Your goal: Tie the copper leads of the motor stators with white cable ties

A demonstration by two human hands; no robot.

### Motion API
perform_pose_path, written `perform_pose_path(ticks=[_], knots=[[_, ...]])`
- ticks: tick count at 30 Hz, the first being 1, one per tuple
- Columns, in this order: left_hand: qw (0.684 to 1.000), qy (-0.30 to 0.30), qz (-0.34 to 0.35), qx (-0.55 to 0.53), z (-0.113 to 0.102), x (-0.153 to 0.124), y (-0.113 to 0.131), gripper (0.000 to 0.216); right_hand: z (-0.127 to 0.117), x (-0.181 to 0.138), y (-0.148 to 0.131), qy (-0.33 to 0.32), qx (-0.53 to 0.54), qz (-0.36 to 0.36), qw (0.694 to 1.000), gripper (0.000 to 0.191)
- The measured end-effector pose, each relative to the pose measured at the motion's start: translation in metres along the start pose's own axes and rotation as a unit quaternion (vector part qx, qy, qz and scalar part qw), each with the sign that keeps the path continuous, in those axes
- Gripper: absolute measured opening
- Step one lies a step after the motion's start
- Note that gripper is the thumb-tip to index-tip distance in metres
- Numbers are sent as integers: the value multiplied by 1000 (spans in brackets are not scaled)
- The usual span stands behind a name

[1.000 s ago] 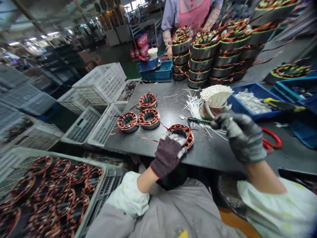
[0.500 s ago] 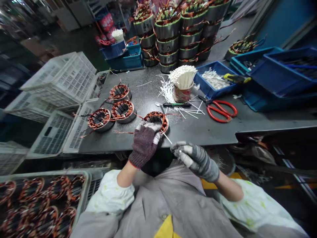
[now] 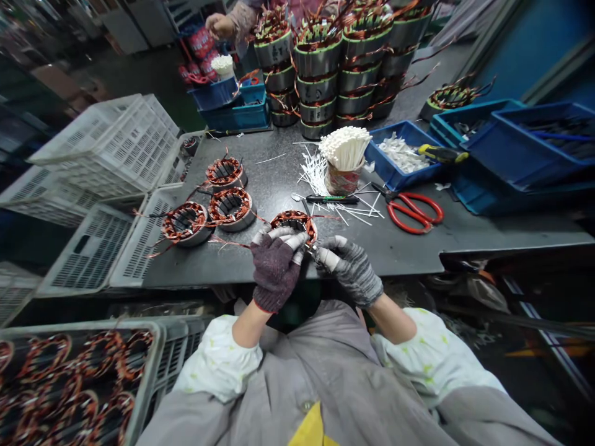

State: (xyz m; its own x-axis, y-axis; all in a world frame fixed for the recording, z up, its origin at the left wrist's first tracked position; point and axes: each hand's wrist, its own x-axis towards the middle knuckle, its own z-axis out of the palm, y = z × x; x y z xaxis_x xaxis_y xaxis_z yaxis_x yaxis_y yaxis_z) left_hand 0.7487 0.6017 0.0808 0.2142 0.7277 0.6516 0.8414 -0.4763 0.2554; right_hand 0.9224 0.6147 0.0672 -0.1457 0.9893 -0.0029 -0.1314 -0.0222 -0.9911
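A motor stator (image 3: pixel 292 218) with copper windings sits near the table's front edge. My left hand (image 3: pixel 276 263), in a dark purple glove with white fingertips, grips its near rim and covers part of it. At the stator's right side, my right hand (image 3: pixel 349 265), in a striped grey glove, is closed with its fingertips pinched on a white cable tie (image 3: pixel 310 249). Only a short bit of that tie shows between the hands. Other stators (image 3: pixel 232 207) stand to the left, their copper leads trailing on the table.
Beyond my hands are a cup of cable ties (image 3: pixel 344 176), loose ties, a black pen (image 3: pixel 332 199) and red-handled pliers (image 3: pixel 413 210). Blue bins (image 3: pixel 400 176) stand right. Stacked stators (image 3: pixel 318 93) rise at the back, near another person's hand (image 3: pixel 220 26). White crates (image 3: pixel 106 148) stand left.
My right hand has moved up and left, from pulling the tie's end out toward me to right beside the stator. Another person's hand has appeared at the back.
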Motion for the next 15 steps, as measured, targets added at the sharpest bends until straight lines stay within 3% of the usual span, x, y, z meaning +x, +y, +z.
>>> perform_pose_path(ticks=[4, 7, 12, 15], knots=[[1000, -7, 23, 9, -4, -2, 1, 25, -1, 9, 8, -6, -109, -79, 991, 21], [999, -26, 20, -2, -7, -3, 1, 27, -6, 15, 15, -12, -202, -149, 968, 21], [998, -48, 28, -18, -9, -4, 0, 27, -13, 17, 7, -40, -391, -296, 870, 26], [998, -55, -9, -9, -5, -3, 2, 28, -14, 16, -7, -4, -429, -353, 831, 29]])
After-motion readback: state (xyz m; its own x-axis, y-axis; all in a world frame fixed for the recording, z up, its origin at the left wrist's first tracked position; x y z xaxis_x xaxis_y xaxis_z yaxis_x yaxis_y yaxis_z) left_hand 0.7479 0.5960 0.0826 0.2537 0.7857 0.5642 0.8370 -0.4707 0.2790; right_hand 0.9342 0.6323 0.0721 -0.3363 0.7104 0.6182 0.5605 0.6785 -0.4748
